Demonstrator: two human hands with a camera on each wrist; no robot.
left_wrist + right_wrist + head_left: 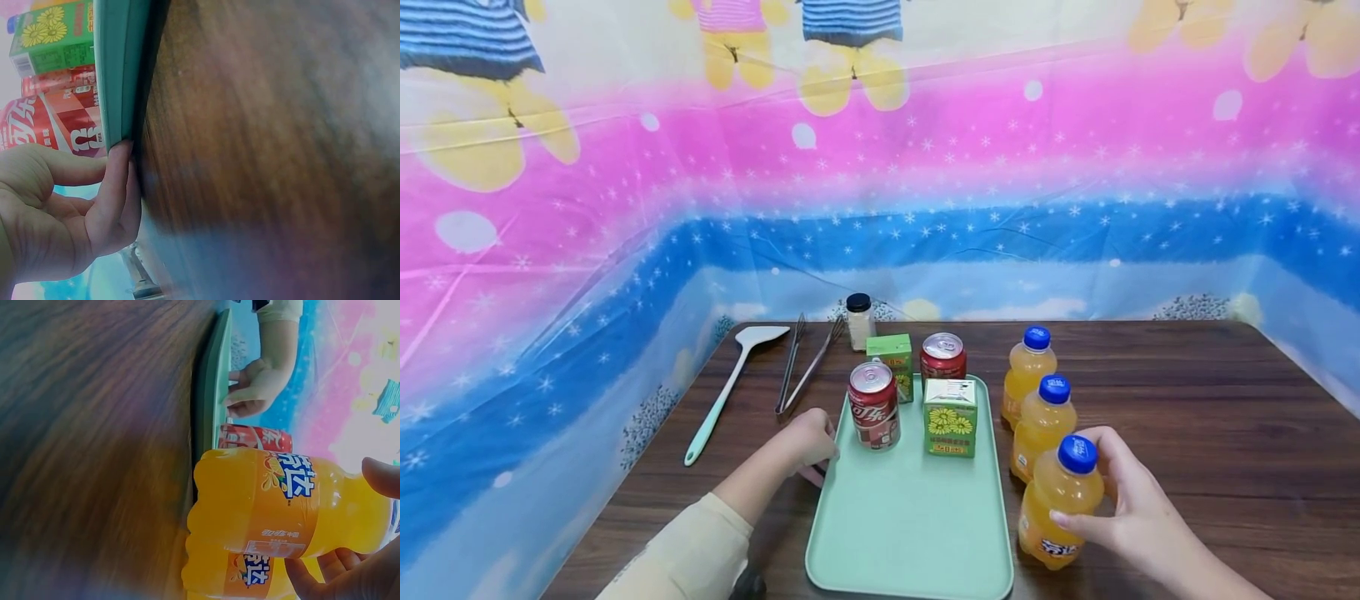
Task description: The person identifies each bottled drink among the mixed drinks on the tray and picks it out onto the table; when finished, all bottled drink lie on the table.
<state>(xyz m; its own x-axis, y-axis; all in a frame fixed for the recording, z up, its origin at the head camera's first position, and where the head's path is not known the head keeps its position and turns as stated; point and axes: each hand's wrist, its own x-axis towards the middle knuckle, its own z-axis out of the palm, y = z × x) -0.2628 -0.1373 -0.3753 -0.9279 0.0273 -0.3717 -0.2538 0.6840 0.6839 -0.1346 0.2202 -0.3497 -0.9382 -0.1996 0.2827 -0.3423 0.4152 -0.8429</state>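
Observation:
My left hand (pixel 808 442) pinches the left rim of a pale green tray (pixel 910 533), its fingertips at the rim's underside in the left wrist view. On the tray stand a red soda can (pixel 874 417) and a green drink carton with yellow flowers (pixel 951 429). A second carton (pixel 897 358) and a second can (pixel 943 357) are behind them at the far end. My right hand (pixel 1135 508) grips the nearest orange soda bottle (pixel 250 494) around its upper part, below the blue cap. This bottle is upright beside the tray's right edge.
Two more orange soda bottles (pixel 1028 379) (pixel 1043 433) stand in a row behind the held one. Left of the tray lie a spatula (pixel 730 392) and metal tongs (pixel 805 379). A small black-capped jar (pixel 860 323) stands near the back edge of the wooden table (pixel 1225 433).

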